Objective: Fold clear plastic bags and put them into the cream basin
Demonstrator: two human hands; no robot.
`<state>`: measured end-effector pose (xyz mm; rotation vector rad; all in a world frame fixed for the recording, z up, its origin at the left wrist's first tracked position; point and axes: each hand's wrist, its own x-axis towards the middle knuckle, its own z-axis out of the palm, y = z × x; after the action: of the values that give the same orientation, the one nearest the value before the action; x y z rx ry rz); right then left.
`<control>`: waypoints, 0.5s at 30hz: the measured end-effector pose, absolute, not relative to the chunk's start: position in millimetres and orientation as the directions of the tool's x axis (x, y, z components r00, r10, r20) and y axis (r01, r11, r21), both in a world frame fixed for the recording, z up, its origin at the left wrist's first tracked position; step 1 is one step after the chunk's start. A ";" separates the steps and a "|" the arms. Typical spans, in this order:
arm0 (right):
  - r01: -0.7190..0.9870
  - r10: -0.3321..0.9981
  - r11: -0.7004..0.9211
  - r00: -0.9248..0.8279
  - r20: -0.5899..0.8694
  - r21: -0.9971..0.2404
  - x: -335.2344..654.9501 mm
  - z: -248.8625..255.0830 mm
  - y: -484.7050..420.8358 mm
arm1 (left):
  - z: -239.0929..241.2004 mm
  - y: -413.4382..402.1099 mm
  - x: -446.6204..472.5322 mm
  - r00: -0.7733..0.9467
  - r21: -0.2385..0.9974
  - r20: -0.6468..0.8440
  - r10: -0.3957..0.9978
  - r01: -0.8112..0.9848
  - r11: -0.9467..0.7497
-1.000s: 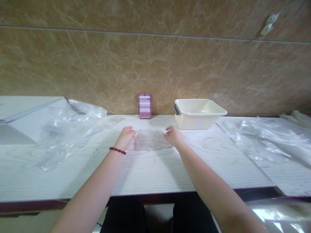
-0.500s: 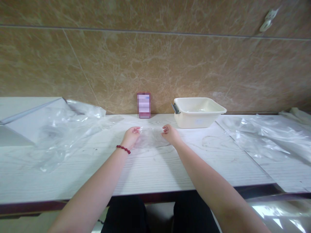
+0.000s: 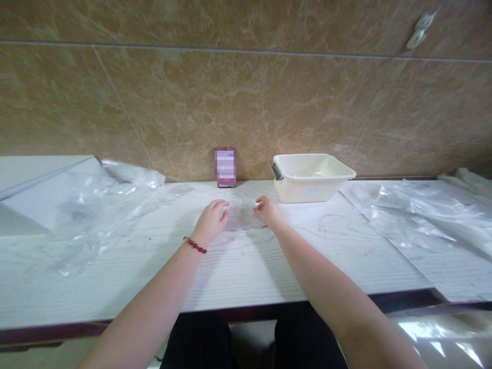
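Observation:
A small clear plastic bag (image 3: 242, 216) lies on the white wood-grain tabletop between my two hands. On its left side, my left hand (image 3: 210, 221), with a red bead bracelet at the wrist, has its thumb and fingers apart in a curve. Whether the left fingertips touch the bag is hard to see. My right hand (image 3: 269, 211) has its fingers curled in a pinch at the bag's right edge. The bag's thin film makes its outline faint.
Behind the right hand stands a cream plastic bin (image 3: 313, 187) with a grey handle. A phone (image 3: 225, 167) leans against the tiled wall. Clear plastic sheeting (image 3: 100, 215) lies at the left, and more plastic bags (image 3: 415, 218) lie at the right.
My left hand has loosened, its thumb now apart from the fingers, where it pinched the bag's left edge before. The right hand stays at the right edge.

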<state>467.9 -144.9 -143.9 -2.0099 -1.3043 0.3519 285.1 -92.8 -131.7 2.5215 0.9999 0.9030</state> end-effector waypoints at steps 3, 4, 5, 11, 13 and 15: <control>0.685 0.882 -0.245 0.451 0.134 -0.686 467.7 -144.9 -144.1 | -136.8 -110.5 299.3 0.743 0.363 0.312 0.592 0.482 -0.797; 0.686 0.882 -0.242 0.449 0.139 -0.686 467.8 -146.0 -143.5 | -140.3 -114.2 303.3 0.748 0.340 0.293 0.596 0.501 -0.796; 0.688 0.881 -0.239 0.450 0.145 -0.685 468.0 -147.5 -142.8 | -144.1 -116.4 306.3 0.747 0.325 0.278 0.605 0.519 -0.791; 0.721 0.865 -0.249 0.466 0.186 -0.647 468.9 -154.5 -138.6 | -160.3 -113.1 305.4 0.725 0.314 0.211 0.656 0.585 -0.748; 0.737 0.857 -0.257 0.473 0.205 -0.625 470.0 -151.9 -139.7 | -162.4 -112.8 304.5 0.725 0.325 0.207 0.657 0.583 -0.745; 0.746 0.845 -0.266 0.485 0.224 -0.611 472.6 -146.7 -142.9 | -162.9 -113.1 304.7 0.724 0.358 0.216 0.655 0.566 -0.743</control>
<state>472.6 -142.9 -146.7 -2.0626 -1.3077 0.1915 304.7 -113.1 -162.9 2.6619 0.9633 0.4816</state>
